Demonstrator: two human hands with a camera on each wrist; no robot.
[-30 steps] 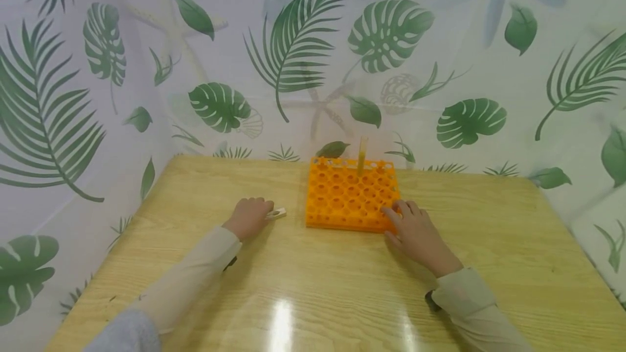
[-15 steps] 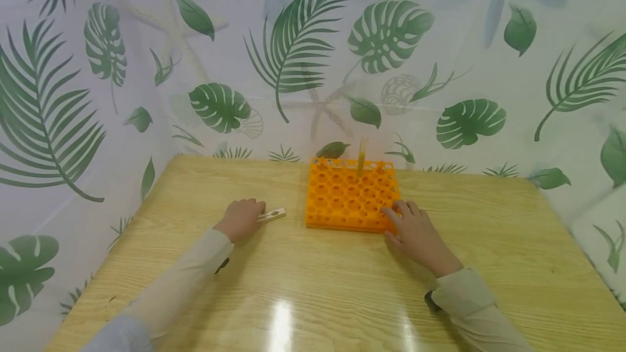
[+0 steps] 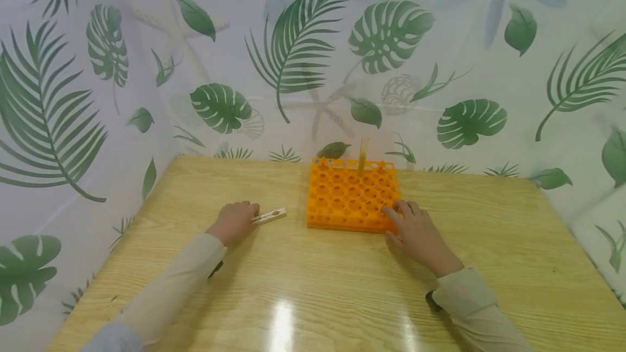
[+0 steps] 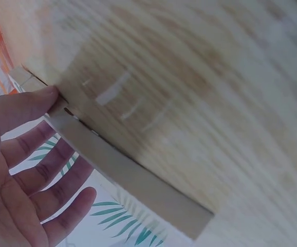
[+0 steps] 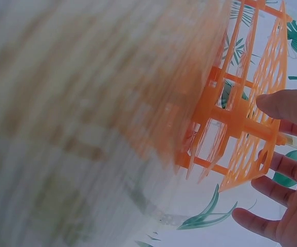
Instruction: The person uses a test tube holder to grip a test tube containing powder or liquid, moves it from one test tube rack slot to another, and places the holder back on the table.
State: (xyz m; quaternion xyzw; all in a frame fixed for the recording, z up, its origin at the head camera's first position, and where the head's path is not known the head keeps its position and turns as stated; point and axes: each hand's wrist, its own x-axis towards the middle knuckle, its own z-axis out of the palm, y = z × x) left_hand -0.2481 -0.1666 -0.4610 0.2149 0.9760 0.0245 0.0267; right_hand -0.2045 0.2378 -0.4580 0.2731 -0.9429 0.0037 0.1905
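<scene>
Pinching a long wooden clip (image 4: 128,162), the left hand (image 3: 233,222) is left of the boxy orange rack (image 3: 342,221) — full of round holes — whose near right corner the right hand (image 3: 420,239) grips.

Left fingers (image 3: 254,209) touch wooden clip (image 3: 271,215); right fingers (image 3: 404,208) touch orange rack (image 3: 337,222); tube (image 3: 363,157) stands in rack.

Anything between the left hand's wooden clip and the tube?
Only the left part of the orange rack, lower than the tube's top; nothing visible stands up from it toward the wooden clip. The right hand is at its near right corner, off that line.
</scene>
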